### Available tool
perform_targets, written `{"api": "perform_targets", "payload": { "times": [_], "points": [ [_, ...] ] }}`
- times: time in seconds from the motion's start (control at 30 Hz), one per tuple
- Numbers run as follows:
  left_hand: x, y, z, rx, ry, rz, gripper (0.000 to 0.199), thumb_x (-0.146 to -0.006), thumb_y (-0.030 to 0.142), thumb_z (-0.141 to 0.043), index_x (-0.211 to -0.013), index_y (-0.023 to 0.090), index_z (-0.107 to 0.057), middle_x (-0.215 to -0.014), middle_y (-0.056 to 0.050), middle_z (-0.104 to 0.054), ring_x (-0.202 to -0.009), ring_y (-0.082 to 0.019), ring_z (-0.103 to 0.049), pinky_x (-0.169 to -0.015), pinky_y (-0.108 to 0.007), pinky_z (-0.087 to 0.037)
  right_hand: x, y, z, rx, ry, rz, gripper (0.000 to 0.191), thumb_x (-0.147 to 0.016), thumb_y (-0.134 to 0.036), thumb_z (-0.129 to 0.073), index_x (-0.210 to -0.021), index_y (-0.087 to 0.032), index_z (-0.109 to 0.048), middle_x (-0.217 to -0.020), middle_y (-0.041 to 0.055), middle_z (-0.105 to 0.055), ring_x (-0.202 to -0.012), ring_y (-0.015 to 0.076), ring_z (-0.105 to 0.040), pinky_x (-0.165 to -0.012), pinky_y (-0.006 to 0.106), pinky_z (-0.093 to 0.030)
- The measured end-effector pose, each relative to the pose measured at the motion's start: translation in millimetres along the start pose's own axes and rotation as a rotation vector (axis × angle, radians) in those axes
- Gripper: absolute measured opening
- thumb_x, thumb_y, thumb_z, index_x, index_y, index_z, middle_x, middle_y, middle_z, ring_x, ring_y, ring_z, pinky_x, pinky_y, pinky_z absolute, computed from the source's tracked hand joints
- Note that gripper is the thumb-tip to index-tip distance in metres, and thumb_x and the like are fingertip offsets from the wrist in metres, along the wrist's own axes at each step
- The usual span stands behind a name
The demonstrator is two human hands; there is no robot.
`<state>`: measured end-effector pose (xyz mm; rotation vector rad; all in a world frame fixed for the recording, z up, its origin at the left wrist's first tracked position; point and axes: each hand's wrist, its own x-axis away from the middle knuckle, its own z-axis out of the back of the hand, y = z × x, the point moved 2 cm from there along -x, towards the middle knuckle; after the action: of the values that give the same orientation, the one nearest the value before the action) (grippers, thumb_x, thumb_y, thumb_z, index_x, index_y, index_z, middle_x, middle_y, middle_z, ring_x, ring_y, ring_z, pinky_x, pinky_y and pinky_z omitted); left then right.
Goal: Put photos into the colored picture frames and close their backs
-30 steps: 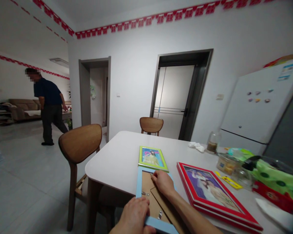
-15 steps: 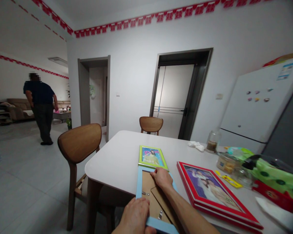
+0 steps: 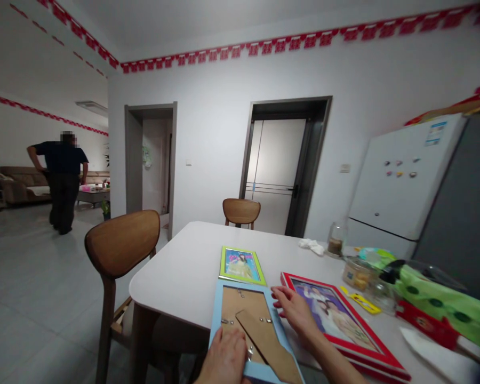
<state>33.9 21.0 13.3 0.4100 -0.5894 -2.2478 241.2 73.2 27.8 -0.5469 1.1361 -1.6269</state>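
Observation:
A light blue frame (image 3: 217,304) lies back side up at the table's near edge, its brown backing board and stand leg showing, with small metal clips around the board. My left hand (image 3: 226,356) rests on its lower left part, fingers over the backing and rim. Just off the frame's upper right side is my right hand (image 3: 294,309), fingers apart and holding nothing. Touching the blue frame's far end is a green frame (image 3: 242,265) with a picture of a figure in a pale dress. To the right lie stacked red frames (image 3: 344,320), partly behind my right forearm.
On the white table (image 3: 176,266) at the right stand a glass jar (image 3: 336,242), a food container (image 3: 357,274), a yellow item (image 3: 366,303) and a green bag (image 3: 436,298). Wooden chairs (image 3: 124,242) stand around it. A person (image 3: 64,176) is far left.
My right hand has lifted off the backing board and moved to the frame's right side, its fingers opened. The clip at the far end now shows. The person has walked farther off.

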Motion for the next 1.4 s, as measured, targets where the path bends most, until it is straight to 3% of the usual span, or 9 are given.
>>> {"api": "perform_targets", "payload": {
  "times": [0.13,0.27,0.4,0.6,0.83,0.97,1.17,1.3,1.4],
  "points": [
    [5,17,23.6,0.31,0.271,-0.008,0.033,-0.061,0.013,-0.054,-0.092,0.018,-0.047,-0.109,-0.007,-0.052,-0.1,-0.02,-0.047,-0.09,-0.031,-0.033,43,6,4,-0.563,-0.055,-0.248,0.028,-0.066,-0.042,-0.05,-0.08,-0.018,-0.055,-0.071,0.0029,-0.061,-0.057,0.0106,-0.055,-0.051,0.022,-0.041],
    [-7,48,29.7,0.815,0.488,-0.095,0.009,-0.073,0.025,-0.045,-0.08,0.02,-0.043,-0.111,-0.006,-0.051,-0.098,-0.019,-0.049,-0.084,-0.03,-0.039,91,-14,-45,-0.938,-0.562,-0.437,0.043,-0.067,-0.053,-0.048,-0.087,-0.016,-0.057,-0.066,0.0049,-0.063,-0.058,0.0147,-0.058,-0.055,0.028,-0.044],
    [-26,67,30.1,1.07,0.565,-0.173,0.023,-0.068,0.028,-0.054,-0.086,0.02,-0.042,-0.112,-0.008,-0.05,-0.1,-0.021,-0.049,-0.084,-0.031,-0.039,95,-33,-46,-1.177,-0.3,-0.281,0.038,-0.061,-0.046,-0.058,-0.086,-0.017,-0.057,-0.067,0.0025,-0.065,-0.067,0.0167,-0.06,-0.063,0.029,-0.046],
    [-66,71,31.3,1.251,0.535,-0.077,0.063,-0.062,0.027,-0.064,-0.115,0.016,-0.032,-0.106,-0.009,-0.055,-0.094,-0.021,-0.054,-0.083,-0.031,-0.041,48,-14,70,-0.639,0.012,-0.177,0.025,-0.064,-0.036,-0.056,-0.08,-0.017,-0.059,-0.066,0.0011,-0.066,-0.058,0.0158,-0.059,-0.056,0.027,-0.046],
    [-131,82,-45.6,0.992,0.279,0.054,0.051,-0.063,0.003,-0.052,-0.112,0.008,-0.039,-0.106,-0.012,-0.057,-0.091,-0.017,-0.057,-0.076,-0.021,-0.044,-4,50,164,0.034,0.177,-0.225,0.023,-0.064,-0.035,-0.05,-0.064,-0.015,-0.061,-0.059,0.0048,-0.066,-0.051,0.0155,-0.057,-0.048,0.024,-0.042],
    [-143,80,-68.1,0.843,0.284,0.097,0.043,-0.063,0.007,-0.055,-0.105,0.013,-0.048,-0.099,-0.006,-0.061,-0.089,-0.017,-0.057,-0.079,-0.023,-0.042,-8,78,171,0.178,0.197,-0.253,0.025,-0.062,-0.036,-0.051,-0.059,-0.014,-0.062,-0.053,0.0041,-0.064,-0.053,0.0165,-0.057,-0.048,0.024,-0.038],
    [-135,71,-65.2,0.586,0.269,0.154,0.048,-0.061,0.017,-0.059,-0.108,0.011,-0.05,-0.104,-0.01,-0.059,-0.096,-0.022,-0.052,-0.083,-0.028,-0.038,-12,96,171,0.36,0.187,-0.25,0.031,-0.061,-0.038,-0.05,-0.074,-0.015,-0.066,-0.072,0.0061,-0.068,-0.071,0.0208,-0.061,-0.06,0.026,-0.042],
    [-128,56,-53.6,0.461,0.237,0.172,0.061,-0.063,0.024,-0.059,-0.118,0.005,-0.042,-0.115,-0.015,-0.05,-0.105,-0.023,-0.047,-0.088,-0.028,-0.035,-16,81,166,0.51,0.253,-0.189,0.043,-0.061,-0.033,-0.052,-0.095,-0.007,-0.061,-0.096,0.0167,-0.062,-0.092,0.029,-0.055,-0.078,0.036,-0.039],
    [-122,28,-38.5,0.353,0.258,0.203,0.061,-0.063,0.022,-0.059,-0.118,0.004,-0.041,-0.119,-0.016,-0.047,-0.11,-0.023,-0.042,-0.093,-0.028,-0.029,-11,45,124,0.665,0.279,0.126,0.041,-0.07,-0.031,-0.042,-0.101,-0.008,-0.057,-0.105,0.0162,-0.057,-0.101,0.0257,-0.049,-0.087,0.036,-0.034]
  ]
}}
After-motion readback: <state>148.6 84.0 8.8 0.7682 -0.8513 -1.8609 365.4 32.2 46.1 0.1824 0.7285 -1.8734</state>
